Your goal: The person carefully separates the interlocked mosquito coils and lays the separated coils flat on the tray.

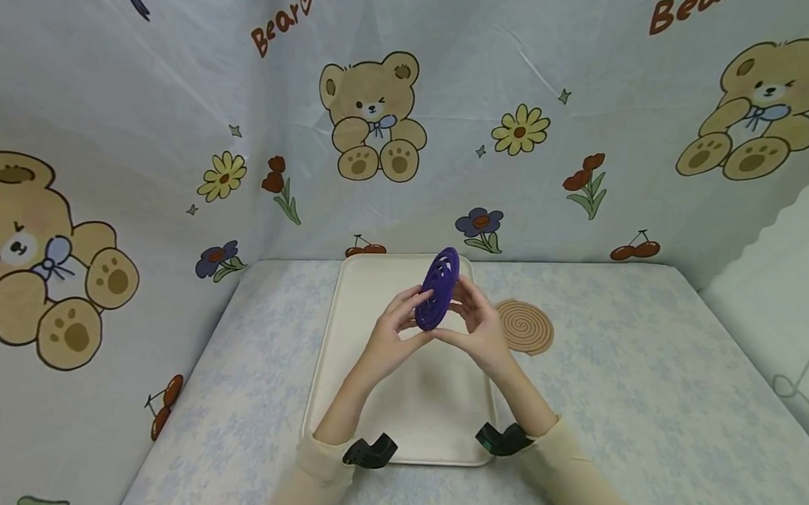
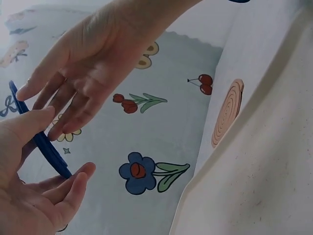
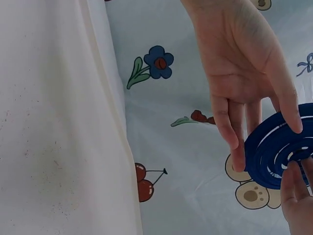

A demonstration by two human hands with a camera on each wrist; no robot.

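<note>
A purple spiral disc (image 1: 438, 290) with curved gaps between its rings is held up and tilted above the tray. It looks blue in both wrist views, nearly edge-on in the left one. My left hand (image 1: 393, 337) holds it from the left, fingers against its face and thumb at the lower rim. From the right, my right hand (image 1: 479, 329) grips it with the thumb low and the fingers behind, partly hidden by the disc. In the head view the two thumbs nearly meet under the disc's lower edge.
A beige rectangular tray (image 1: 412, 425) lies on the pale blue mottled table (image 1: 627, 393) below the hands. Right of the tray a brown spiral disc (image 1: 528, 328) lies flat. A bear-print cloth (image 1: 464, 69) hangs behind and at the left.
</note>
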